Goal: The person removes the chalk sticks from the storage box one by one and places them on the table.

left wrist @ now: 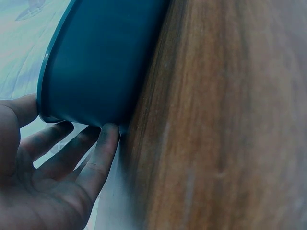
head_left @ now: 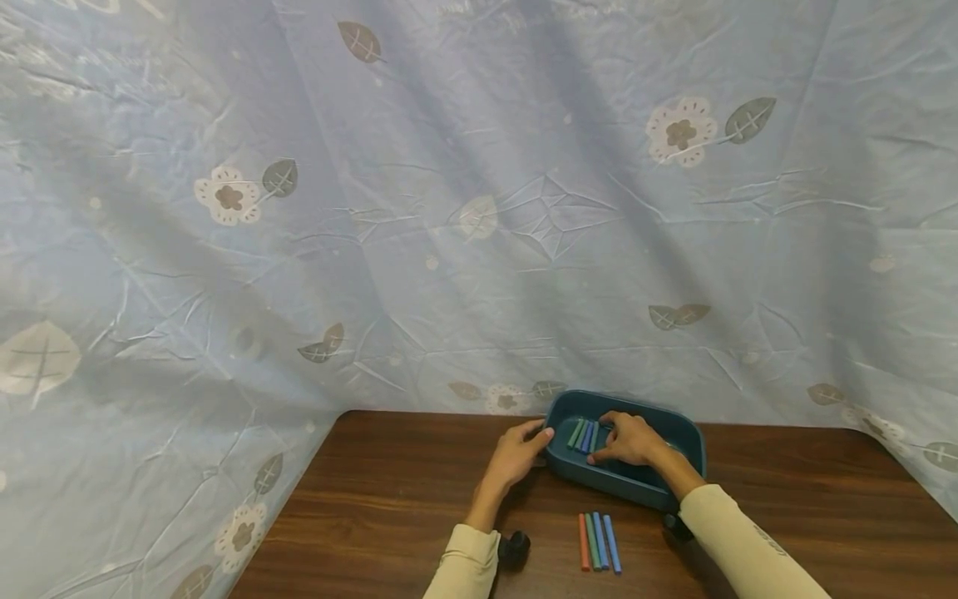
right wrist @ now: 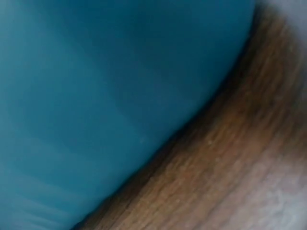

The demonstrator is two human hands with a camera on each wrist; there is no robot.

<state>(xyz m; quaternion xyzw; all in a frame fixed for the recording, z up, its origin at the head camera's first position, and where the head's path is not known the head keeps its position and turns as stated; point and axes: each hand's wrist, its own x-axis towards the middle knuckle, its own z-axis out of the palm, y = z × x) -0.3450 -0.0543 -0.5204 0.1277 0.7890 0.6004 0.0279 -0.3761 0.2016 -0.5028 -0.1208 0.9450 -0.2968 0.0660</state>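
A dark teal plastic tub sits near the table's back edge. At its left end my left hand grips it, the thumb at the rim and the fingers against the outer wall, as the left wrist view shows. Inside lie several green and blue chalk sticks in a row. My right hand reaches into the tub and holds the rightmost chalk stick between thumb and fingertips, one at each end. In the right wrist view the tub's wall hides that hand.
In front of the tub, a red chalk stick, a green one and two blue ones lie side by side on the brown wooden table. A pale patterned sheet hangs behind the table and along its left side.
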